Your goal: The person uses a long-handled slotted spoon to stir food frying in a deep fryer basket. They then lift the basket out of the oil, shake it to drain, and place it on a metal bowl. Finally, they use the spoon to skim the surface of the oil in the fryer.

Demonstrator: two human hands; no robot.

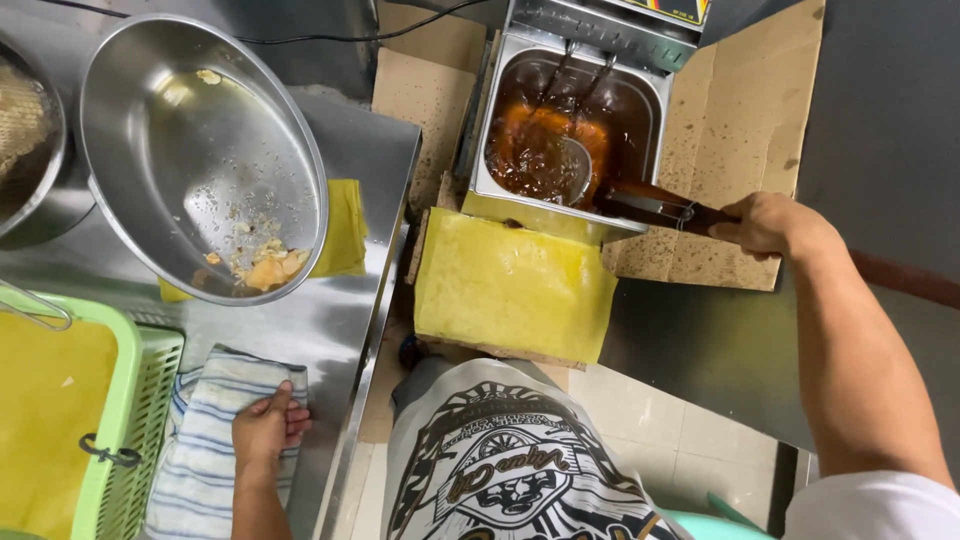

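Steel desk (345, 330) carried a tilted metal bowl (200, 150), yellow cloth (345, 225), striped towel (215, 440), green basket (120, 400).

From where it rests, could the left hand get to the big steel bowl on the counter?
Probably yes. The left hand lies flat on a striped towel, on the same counter as the steel bowl, and nothing stands between them.

There is one view only, from a camera on the person's head. It looks steeply down and a little forward, from close range. The left hand (268, 428) is low in the frame, the right hand (765, 222) higher at the right.
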